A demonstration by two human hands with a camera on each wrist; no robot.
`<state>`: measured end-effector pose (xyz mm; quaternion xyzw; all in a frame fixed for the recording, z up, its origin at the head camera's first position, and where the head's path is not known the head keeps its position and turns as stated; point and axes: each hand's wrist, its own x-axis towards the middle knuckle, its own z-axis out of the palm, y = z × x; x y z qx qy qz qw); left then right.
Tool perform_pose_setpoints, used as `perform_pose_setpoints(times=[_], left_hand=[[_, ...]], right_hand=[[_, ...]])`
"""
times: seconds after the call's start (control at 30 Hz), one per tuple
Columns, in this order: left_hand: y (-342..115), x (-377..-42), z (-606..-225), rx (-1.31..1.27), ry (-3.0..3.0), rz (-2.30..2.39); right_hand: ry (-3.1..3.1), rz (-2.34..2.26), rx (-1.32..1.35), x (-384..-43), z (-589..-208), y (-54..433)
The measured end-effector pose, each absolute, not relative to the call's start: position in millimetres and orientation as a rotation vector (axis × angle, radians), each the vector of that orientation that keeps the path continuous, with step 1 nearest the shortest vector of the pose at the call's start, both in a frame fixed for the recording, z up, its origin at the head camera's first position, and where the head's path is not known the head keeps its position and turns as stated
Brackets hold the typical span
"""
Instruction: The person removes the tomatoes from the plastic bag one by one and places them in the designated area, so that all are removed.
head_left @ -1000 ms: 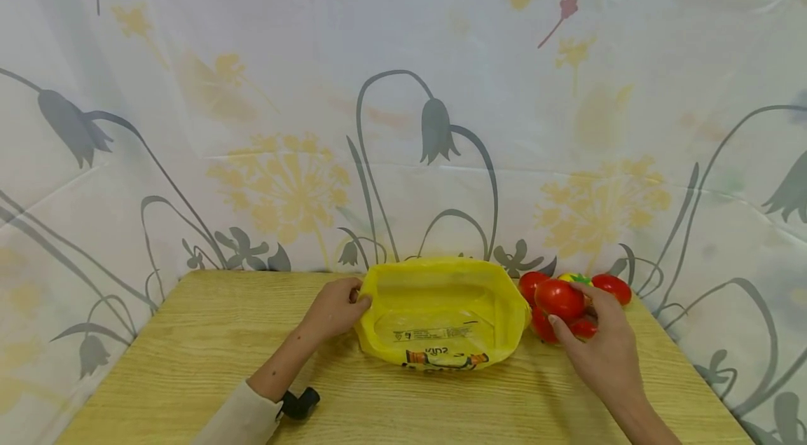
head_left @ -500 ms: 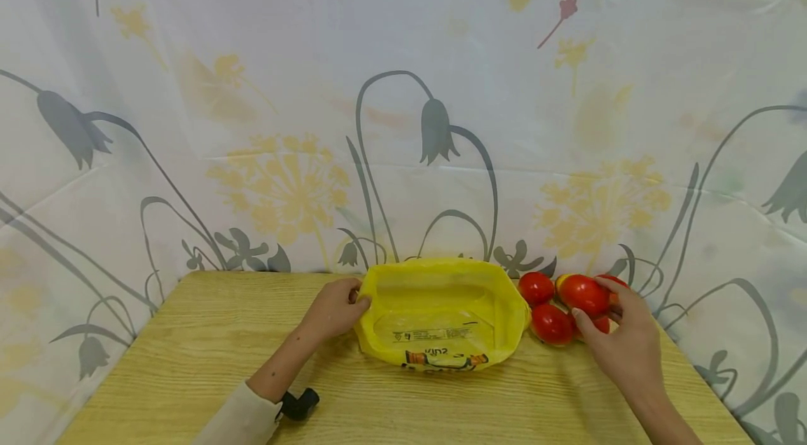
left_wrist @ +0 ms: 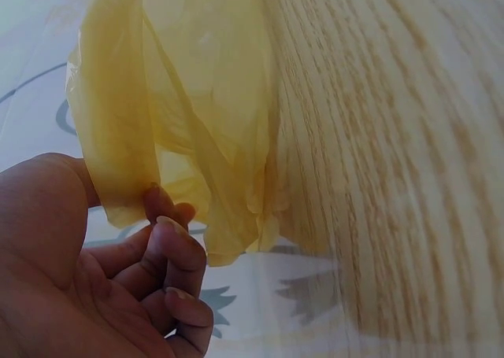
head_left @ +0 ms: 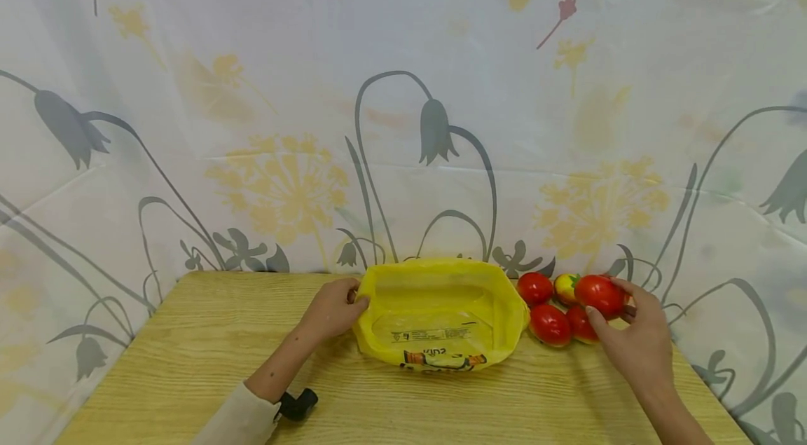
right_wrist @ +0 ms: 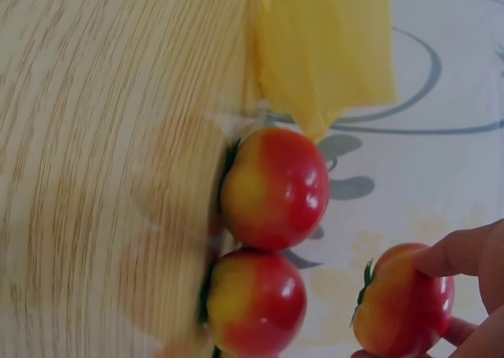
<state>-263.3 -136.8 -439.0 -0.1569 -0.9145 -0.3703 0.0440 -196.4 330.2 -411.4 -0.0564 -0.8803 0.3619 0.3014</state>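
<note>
A yellow plastic bag (head_left: 441, 265) stands on the table with its mouth spread open. My left hand (head_left: 330, 310) pinches the left edge of the bag's rim; in the left wrist view the thumb goes behind the thin film and the other fingers are curled. On the right, my right hand (head_left: 638, 343) holds a glossy red tomato (head_left: 600, 296) between thumb and fingers, raised over other tomatoes. In the right wrist view this tomato (right_wrist: 405, 303) shows a yellowish end with a green calyx. Several tomatoes (head_left: 550, 324) lie clustered beside the bag, some partly hidden behind the held one.
The wood-grain table (head_left: 208, 333) reaches back to a flower-printed curtain (head_left: 403, 115). A small black object (head_left: 299, 404) is at my left wrist, by the sleeve. One tomato (head_left: 566, 287) in the cluster turns its yellow end and green calyx this way.
My right hand has shifted to the right with the tomato, uncovering more of the tomatoes on the left of the cluster. My left hand and the bag stay in place.
</note>
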Motion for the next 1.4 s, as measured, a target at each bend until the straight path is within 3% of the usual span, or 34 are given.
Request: perform_pose_setpoints(times=[1.4], left_hand=[[-133.0, -265.2, -443.4, -0.320, -2.657, -1.260]], right_hand=[[-2.415, 0.894, -0.428, -211.7, -436.5, 387.6]])
